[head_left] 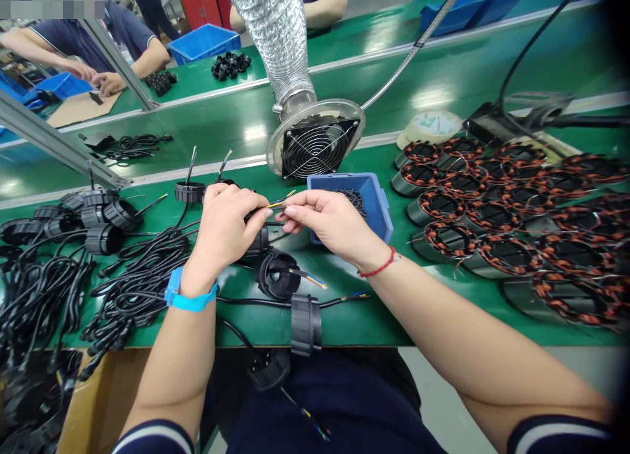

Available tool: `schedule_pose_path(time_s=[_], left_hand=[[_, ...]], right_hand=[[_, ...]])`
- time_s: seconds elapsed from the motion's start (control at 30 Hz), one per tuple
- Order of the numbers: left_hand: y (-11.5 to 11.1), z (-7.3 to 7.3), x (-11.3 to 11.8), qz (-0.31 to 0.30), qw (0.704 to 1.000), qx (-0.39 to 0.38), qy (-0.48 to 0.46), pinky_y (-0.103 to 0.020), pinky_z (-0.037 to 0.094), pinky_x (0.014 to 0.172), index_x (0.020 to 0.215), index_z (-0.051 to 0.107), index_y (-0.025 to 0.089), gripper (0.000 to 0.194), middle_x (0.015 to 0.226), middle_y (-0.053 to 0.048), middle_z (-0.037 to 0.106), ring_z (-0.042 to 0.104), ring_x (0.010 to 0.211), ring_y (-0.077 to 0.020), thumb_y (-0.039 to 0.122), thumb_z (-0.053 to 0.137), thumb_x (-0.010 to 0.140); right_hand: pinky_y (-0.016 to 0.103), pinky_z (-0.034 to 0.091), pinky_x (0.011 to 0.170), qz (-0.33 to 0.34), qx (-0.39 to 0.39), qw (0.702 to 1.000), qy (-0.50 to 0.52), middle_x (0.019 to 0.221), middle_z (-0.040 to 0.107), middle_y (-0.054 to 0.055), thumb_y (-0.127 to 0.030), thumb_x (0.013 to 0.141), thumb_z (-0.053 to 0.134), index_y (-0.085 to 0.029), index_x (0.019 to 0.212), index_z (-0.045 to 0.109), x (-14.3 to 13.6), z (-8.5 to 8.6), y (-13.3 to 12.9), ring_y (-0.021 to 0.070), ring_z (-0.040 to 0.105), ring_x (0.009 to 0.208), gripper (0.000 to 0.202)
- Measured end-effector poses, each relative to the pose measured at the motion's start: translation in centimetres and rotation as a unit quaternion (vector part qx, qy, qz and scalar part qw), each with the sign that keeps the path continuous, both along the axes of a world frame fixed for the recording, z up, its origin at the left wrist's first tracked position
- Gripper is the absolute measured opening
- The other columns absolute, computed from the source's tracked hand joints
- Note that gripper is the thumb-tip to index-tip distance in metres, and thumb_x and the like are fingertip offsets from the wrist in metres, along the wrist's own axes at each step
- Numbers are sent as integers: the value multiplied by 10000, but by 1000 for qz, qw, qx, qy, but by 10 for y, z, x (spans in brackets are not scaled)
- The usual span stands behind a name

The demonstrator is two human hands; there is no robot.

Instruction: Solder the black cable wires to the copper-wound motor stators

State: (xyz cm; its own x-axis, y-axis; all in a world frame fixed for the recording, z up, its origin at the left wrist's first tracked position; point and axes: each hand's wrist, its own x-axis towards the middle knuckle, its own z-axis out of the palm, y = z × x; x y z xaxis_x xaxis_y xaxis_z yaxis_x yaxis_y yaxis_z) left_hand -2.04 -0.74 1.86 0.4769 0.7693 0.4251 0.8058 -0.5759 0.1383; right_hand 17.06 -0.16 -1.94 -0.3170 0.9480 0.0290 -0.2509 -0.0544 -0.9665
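My left hand is closed in a pinch on a cable whose thin coloured wires stick out between my hands. My right hand has its thumb and fingertips pressed together at these wires; whether it grips one is too small to tell. Just below lies a black round cap with coloured wires coming out. Another black cap, threaded on a cable, stands near the table's front edge. A third cap hangs over that edge. Behind my right hand sits a blue bin holding small dark parts.
Bundled black cables and more caps lie at the left. Several copper-wound stators fill the right. A fan on a foil duct hangs ahead. Across the bench, a person's hands work at small parts.
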Motion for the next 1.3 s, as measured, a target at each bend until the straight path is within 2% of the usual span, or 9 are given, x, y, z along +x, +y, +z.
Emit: schedule_pose_path(time_s=[0.23,0.6,0.8,0.97,1.03,1.1,1.13,1.23,1.3], left_hand=[[-2,6,-1,1,1000,-28,-8,-391,363,898,859,687,210,166,774,5,704,586,761,-181,294,563,930],[-2,5,2,5,999,-36,9,-409,366,904,863,691,219,173,780,5,711,593,777,-190,308,557,928],[-2,5,2,7,999,-33,12,-406,371,897,856,689,220,189,772,-3,707,592,774,-193,313,544,935],[-2,4,0,5,1000,-26,-2,-408,371,890,859,689,218,197,807,-14,716,598,785,-195,311,534,939],[-2,5,0,8,999,-32,-7,-409,373,898,858,686,221,197,796,-12,713,591,778,-194,311,532,939],[-2,6,0,10,999,-38,-11,-412,373,902,854,683,224,196,784,-10,711,585,770,-193,312,529,938],[-2,6,0,10,999,-40,-13,-413,372,903,852,682,224,197,783,-10,712,585,770,-192,309,527,939],[-2,5,0,5,999,-39,-12,-411,367,905,853,680,218,193,775,-7,711,584,770,-187,299,528,940],[-2,3,0,3,999,-33,-8,-411,365,905,855,681,214,193,772,-5,707,581,770,-187,301,531,941]], right_hand=[[224,554,622,-86,40,994,52,851,764,29,-440,700,821,-181,818,651,2,2,2,116,702,687,332],[240,564,635,-84,66,994,23,804,742,19,-529,708,792,-184,833,652,-3,-3,1,125,703,679,393],[247,520,582,-66,94,990,-79,755,730,32,-609,787,685,-170,813,686,-4,-7,-1,130,670,634,439],[291,537,679,13,145,981,-125,1014,750,59,-507,945,481,-193,1112,671,4,-2,-1,153,698,751,403],[298,536,682,-25,149,973,-177,1040,737,60,-388,959,445,-196,1206,608,13,-2,5,157,691,754,353],[314,530,714,-97,167,926,-325,993,726,66,-252,928,454,-184,1160,612,24,-4,13,177,678,778,288],[328,524,744,-115,179,881,-423,984,718,80,-205,903,478,-177,1107,630,29,-6,17,198,674,815,256],[355,501,807,-66,207,725,-653,1056,685,136,-186,862,554,-159,1021,665,39,-14,24,261,657,935,196],[343,492,779,-28,211,685,-697,1076,677,137,-206,878,541,-161,1023,666,40,-17,25,259,658,924,197]])
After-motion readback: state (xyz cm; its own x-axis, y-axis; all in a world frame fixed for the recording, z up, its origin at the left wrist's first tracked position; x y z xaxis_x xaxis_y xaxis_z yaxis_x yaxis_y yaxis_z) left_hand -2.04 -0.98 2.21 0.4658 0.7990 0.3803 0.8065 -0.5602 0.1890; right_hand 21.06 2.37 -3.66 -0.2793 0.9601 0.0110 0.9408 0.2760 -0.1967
